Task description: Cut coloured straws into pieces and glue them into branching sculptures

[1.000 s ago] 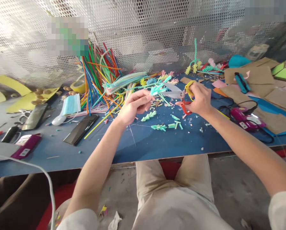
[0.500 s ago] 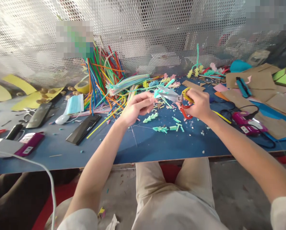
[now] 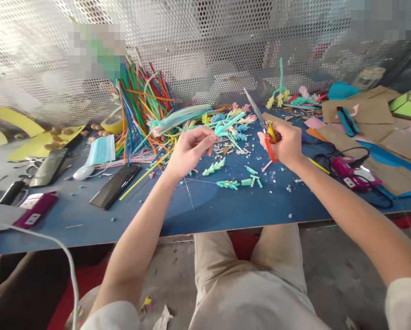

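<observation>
Scissors (image 3: pixel 264 126) in closed right-hand grip (image 3: pixel 284 143)

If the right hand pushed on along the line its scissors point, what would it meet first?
The right hand aims the shut scissors up and away to the left, over the table. Nothing shows in that line before the perforated metal screen, though depth is uncertain.

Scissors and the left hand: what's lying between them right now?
In the head view, between the scissors in the right hand and the left hand lie fringed teal straw pieces and small cut scraps on the blue tabletop.
</observation>
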Demonstrator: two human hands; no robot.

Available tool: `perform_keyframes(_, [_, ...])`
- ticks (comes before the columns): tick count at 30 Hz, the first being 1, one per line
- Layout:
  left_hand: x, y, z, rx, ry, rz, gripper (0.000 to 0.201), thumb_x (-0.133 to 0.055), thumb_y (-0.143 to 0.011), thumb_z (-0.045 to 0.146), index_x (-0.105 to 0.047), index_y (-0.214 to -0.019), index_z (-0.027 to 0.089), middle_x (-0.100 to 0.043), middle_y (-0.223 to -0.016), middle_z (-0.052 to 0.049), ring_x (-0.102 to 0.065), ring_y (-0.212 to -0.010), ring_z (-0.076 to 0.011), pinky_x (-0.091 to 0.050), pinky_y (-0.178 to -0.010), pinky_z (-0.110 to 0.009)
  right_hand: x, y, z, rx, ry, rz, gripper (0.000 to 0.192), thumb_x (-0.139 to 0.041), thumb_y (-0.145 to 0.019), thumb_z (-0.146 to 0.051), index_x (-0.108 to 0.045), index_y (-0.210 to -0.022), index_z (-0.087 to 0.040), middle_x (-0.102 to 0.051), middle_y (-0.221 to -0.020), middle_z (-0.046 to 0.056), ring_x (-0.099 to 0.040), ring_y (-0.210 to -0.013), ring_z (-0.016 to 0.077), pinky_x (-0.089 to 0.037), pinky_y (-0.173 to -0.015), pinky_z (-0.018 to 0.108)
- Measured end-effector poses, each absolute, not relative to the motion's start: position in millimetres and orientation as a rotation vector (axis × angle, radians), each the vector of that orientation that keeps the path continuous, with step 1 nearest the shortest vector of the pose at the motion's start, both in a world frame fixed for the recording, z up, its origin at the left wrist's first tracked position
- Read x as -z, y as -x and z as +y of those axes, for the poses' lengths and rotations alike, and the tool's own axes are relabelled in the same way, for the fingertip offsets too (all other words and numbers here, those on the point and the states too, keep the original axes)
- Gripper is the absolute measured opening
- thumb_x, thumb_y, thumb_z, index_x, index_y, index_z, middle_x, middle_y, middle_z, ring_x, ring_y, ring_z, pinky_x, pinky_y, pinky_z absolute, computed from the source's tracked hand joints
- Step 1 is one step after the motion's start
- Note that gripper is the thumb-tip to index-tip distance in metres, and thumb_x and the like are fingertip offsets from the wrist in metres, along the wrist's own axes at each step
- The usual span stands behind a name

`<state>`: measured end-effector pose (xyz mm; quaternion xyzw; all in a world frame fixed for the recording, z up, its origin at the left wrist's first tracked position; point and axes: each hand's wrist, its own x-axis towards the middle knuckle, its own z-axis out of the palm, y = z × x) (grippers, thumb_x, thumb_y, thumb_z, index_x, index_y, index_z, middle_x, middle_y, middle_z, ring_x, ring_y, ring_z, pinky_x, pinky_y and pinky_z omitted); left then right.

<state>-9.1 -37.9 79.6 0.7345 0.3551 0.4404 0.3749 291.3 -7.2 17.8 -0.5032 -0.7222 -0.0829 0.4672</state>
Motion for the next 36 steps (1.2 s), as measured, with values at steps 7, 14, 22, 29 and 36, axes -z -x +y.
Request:
perform_keyframes(7, [-53,11,-24,-1.119,-2.404,1.388,0.017,-0.063,-0.096,0.035,-0.074,-0.095,0.022,-0.065,-0.069,0.000,-0.050,-0.058,-0.0128,-0.032,-0.060,-0.025,-1,-312,23,0.187,1.890,-1.912,0.046,-0.067,-0.085,-0.064,-0.069,-0.088,-0.018,-0.074,-0.082,0.015,-0.067,-0.075,0.0313,-0.044,-0.067,0.039])
perform_keyframes(14, [-36,10,-20,-1.028,-2.534,1.516,0.019,-0.059,-0.097,0.034,-0.074,-0.103,0.024,-0.069,-0.074,0.000,-0.054,-0.061,-0.0153,-0.037,-0.068,-0.027,0,-316,27,0.258,1.726,-2.149,0.041,-0.067,-0.090,-0.040,-0.072,-0.118,-0.010,-0.073,-0.116,0.022,-0.067,-0.103,0.0353,-0.050,-0.083,0.045])
perform_keyframes(22, [-27,4,-25,-1.221,-2.438,1.382,0.019,-0.059,-0.098,0.033,-0.074,-0.100,0.023,-0.062,-0.066,0.002,-0.049,-0.055,-0.0132,-0.033,-0.064,-0.026,4,-260,-7,-0.196,1.076,-2.430,0.024,-0.065,-0.100,-0.040,-0.079,-0.112,-0.026,-0.077,-0.116,0.006,-0.069,-0.107,0.0242,-0.050,-0.096,0.040])
perform_keyframes(29, [-19,0,-25,-1.248,-2.442,1.384,0.023,-0.056,-0.102,0.035,-0.075,-0.101,0.024,-0.060,-0.064,0.001,-0.047,-0.056,-0.0134,-0.030,-0.063,-0.027,19,-249,-5,-0.087,1.011,-2.572,0.020,-0.063,-0.102,-0.035,-0.080,-0.099,-0.027,-0.078,-0.108,0.004,-0.066,-0.101,0.0230,-0.045,-0.092,0.040])
perform_keyframes(36, [-19,1,-22,-1.252,-2.388,1.396,0.020,-0.060,-0.101,0.037,-0.075,-0.108,0.025,-0.065,-0.068,0.002,-0.052,-0.056,-0.0124,-0.033,-0.063,-0.025,11,-251,-10,-0.027,1.043,-2.408,0.022,-0.057,-0.104,-0.032,-0.074,-0.096,-0.021,-0.076,-0.103,0.008,-0.067,-0.093,0.0220,-0.046,-0.085,0.038])
